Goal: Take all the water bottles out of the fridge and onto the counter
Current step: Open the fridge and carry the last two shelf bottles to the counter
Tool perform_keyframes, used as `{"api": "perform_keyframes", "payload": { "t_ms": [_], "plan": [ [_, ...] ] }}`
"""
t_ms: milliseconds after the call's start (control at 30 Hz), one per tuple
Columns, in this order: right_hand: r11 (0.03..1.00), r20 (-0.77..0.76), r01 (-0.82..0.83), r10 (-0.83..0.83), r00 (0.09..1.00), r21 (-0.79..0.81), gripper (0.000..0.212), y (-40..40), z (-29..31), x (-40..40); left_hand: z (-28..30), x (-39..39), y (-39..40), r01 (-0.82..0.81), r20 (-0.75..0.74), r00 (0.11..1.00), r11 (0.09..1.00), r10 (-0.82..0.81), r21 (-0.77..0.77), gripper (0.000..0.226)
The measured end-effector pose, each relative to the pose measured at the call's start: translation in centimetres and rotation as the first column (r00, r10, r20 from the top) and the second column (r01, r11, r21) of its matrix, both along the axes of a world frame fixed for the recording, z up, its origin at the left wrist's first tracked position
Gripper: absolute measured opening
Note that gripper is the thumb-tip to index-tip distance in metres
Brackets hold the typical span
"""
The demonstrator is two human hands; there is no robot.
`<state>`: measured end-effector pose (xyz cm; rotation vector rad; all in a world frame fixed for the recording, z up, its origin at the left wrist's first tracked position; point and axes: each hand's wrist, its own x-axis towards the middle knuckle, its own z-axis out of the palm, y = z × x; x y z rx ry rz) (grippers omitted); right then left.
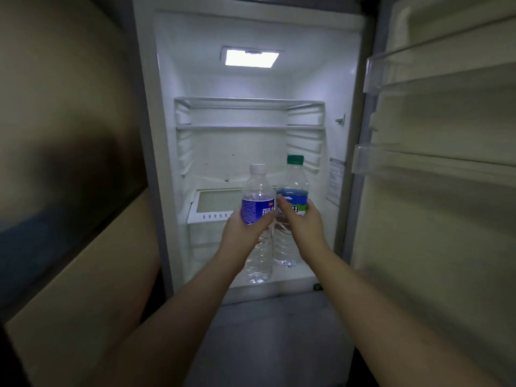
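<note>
The fridge [167, 169] stands open in front of me, lit inside. My left hand [244, 229] grips a clear water bottle with a white cap and purple label [257, 191] around its middle. Beside it, my right hand [303, 222] grips a second clear bottle with a green cap and blue-green label [293, 180]. Both bottles are upright, side by side, in front of the lower part of the fridge. Whether their bases touch the fridge floor I cannot tell.
The open fridge door [435, 191] with clear door racks [418, 65] fills the right side. Glass shelves [248, 103] sit above; a white drawer [212, 208] lies behind the bottles. A beige cabinet side [69, 135] stands to the left.
</note>
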<state>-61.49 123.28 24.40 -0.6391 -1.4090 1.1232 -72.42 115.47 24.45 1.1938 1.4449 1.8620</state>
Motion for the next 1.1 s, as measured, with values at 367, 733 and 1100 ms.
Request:
{"api": "perform_keyframes", "payload": {
  "t_ms": [367, 733, 1100],
  "plan": [
    [0.999, -0.003, -0.031, 0.031, 1.000, 0.018, 0.032, -5.8, 0.1, 6.8, 0.1, 6.5, -5.9, -0.008, 0.019, 1.000, 1.000, 0.007, 0.021, 0.025],
    [0.999, 0.049, -0.039, 0.040, 0.998, -0.029, 0.041, -11.9, -2.9, 16.0, -2.9, 15.0, -12.3, -0.126, -0.027, 0.992, 0.990, 0.125, -0.064, 0.029],
    [0.999, 0.042, 0.006, -0.004, 0.999, -0.051, 0.040, -18.2, -4.0, 20.7, -3.5, 19.5, -17.9, 0.042, -0.024, 0.999, 0.998, -0.043, -0.035, 0.047]
  ]
}}
